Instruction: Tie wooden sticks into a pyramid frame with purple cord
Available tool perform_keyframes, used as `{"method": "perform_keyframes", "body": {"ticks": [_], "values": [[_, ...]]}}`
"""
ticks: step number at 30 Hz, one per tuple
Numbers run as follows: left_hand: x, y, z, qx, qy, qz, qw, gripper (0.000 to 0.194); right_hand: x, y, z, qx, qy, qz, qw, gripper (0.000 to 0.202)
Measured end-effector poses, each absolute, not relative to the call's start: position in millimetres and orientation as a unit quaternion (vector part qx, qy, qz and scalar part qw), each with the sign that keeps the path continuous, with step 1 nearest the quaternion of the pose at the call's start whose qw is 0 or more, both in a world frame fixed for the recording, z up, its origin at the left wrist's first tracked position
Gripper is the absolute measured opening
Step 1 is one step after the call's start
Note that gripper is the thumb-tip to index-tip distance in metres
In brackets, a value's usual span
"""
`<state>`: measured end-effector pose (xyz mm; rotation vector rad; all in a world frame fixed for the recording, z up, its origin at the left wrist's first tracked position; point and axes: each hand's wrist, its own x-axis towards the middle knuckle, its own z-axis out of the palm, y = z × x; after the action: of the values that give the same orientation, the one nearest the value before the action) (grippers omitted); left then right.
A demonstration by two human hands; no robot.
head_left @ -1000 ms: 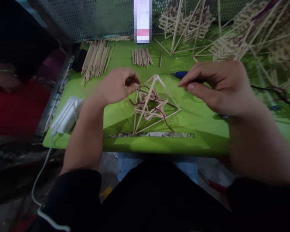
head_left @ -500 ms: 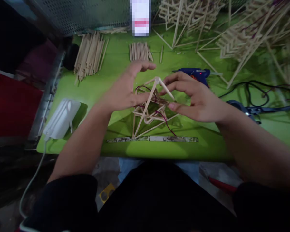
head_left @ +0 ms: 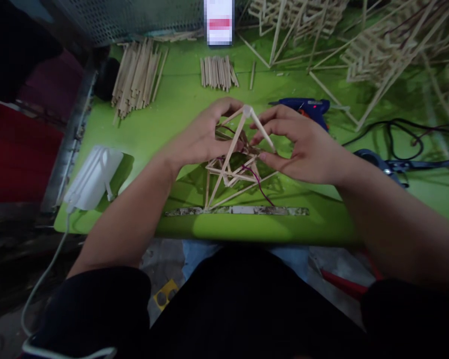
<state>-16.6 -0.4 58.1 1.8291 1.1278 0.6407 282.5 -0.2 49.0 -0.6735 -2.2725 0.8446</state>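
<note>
A small frame of thin wooden sticks [head_left: 230, 152] stands on the green table in front of me, with a pale glued joint at its peak. My left hand [head_left: 205, 137] reaches in from the left, its thumb among the sticks and its fingers curled behind them. From the right, my right hand [head_left: 299, 144] pinches the inner sticks between thumb and fingertips. Both hands meet near the middle of the frame, where the exact contact is partly hidden. A dark purple string [head_left: 260, 184] hangs from the frame towards a stained flat strip [head_left: 243, 211] at the table edge.
Beyond my right hand lies a blue glue gun [head_left: 309, 105]; blue-handled pliers [head_left: 389, 167] and a black cable [head_left: 389, 132] are further right. Stick bundles [head_left: 136, 75] [head_left: 217, 73] lie behind. Larger stick structures [head_left: 377, 60] fill the back right. A white power strip [head_left: 95, 177] sits left.
My left hand has moved right and its raised fingers have curled down onto the frame. My right hand stays at the frame's right side. The whole view has shifted slightly.
</note>
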Motion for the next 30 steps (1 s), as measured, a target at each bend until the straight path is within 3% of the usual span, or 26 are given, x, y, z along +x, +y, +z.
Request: {"method": "perform_keyframes", "body": {"ticks": [7, 11, 20, 23, 27, 30], "values": [[-14.1, -1.4, 59.5, 0.753, 0.455, 0.244, 0.409, 0.065, 286.3, -6.3, 55.7, -0.307, -0.876, 0.261, 0.267, 0.012], [-16.2, 0.4, 58.6, 0.771, 0.459, 0.224, 0.379, 0.059, 281.5, -6.4, 50.1, -0.29, -0.875, 0.252, 0.296, 0.008], [-16.8, 1.2, 60.1, 0.77, 0.456, 0.218, 0.39, 0.07, 277.6, -7.3, 48.0, -0.304, -0.869, 0.263, 0.288, 0.005], [-15.9, 1.2, 59.5, 0.765, 0.434, 0.252, 0.404, 0.064, 278.1, -7.8, 48.0, -0.307, -0.874, 0.248, 0.284, 0.005], [-15.9, 1.6, 57.8, 0.766, 0.424, 0.266, 0.403, 0.053, 279.2, -7.4, 51.4, -0.319, -0.882, 0.232, 0.256, 0.022], [-16.7, 1.6, 57.7, 0.772, 0.436, 0.255, 0.385, 0.047, 281.0, -7.0, 56.4, -0.32, -0.887, 0.23, 0.24, 0.012]]}}
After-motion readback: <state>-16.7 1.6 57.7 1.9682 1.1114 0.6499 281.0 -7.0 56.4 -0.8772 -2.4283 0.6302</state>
